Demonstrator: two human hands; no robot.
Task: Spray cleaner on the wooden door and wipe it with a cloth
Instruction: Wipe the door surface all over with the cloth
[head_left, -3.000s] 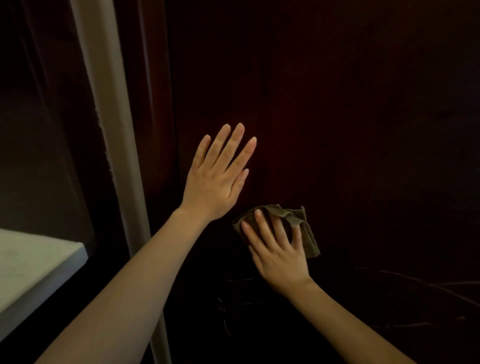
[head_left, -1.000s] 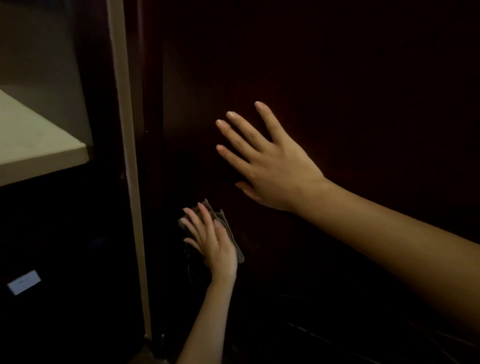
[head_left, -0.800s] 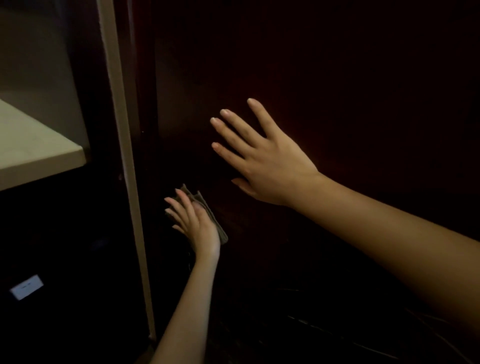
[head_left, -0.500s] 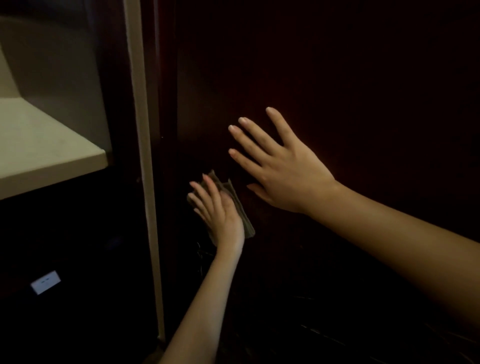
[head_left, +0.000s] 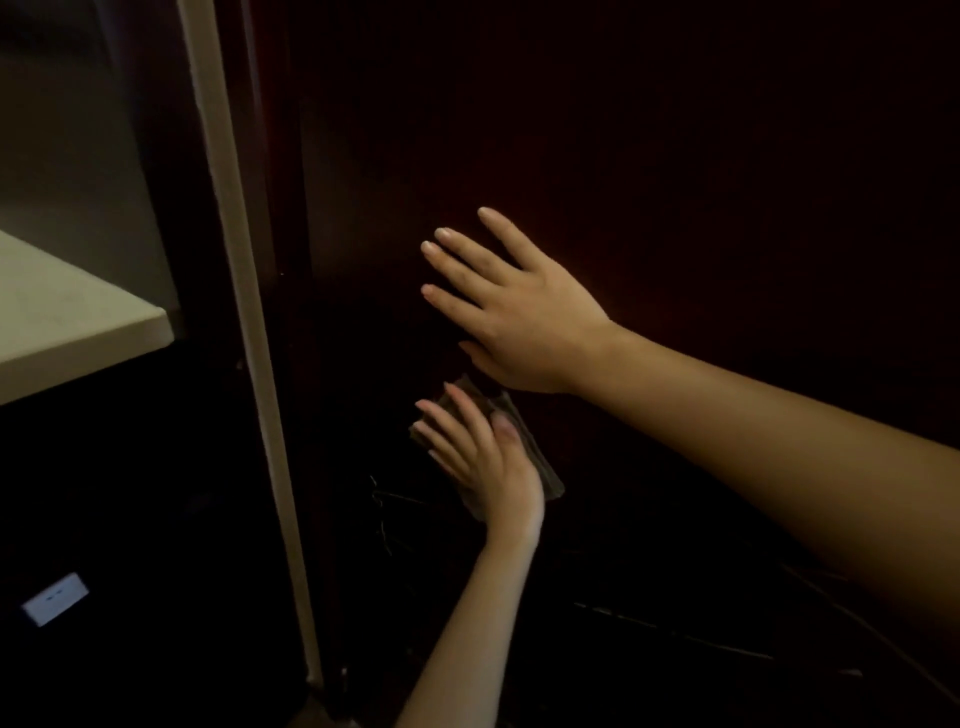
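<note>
The dark wooden door (head_left: 675, 156) fills the middle and right of the head view. My right hand (head_left: 519, 312) lies flat on the door, fingers spread and pointing up-left, holding nothing. Just below it, my left hand (head_left: 483, 462) presses a folded grey-brown cloth (head_left: 543, 470) against the door with straight fingers. Most of the cloth is hidden under that hand, and only its edges show. No spray bottle is in view.
A pale door-frame strip (head_left: 244, 312) runs top to bottom left of the door. A pale countertop corner (head_left: 67, 327) juts in at the left. A small white plate (head_left: 54, 597) sits low on the dark left side. Thin scratch lines (head_left: 675, 629) mark the lower door.
Three seconds ago my right hand pressed the cloth and my left lay flat; now they are swapped. In the last second the cloth slid right, to just under my right hand.
</note>
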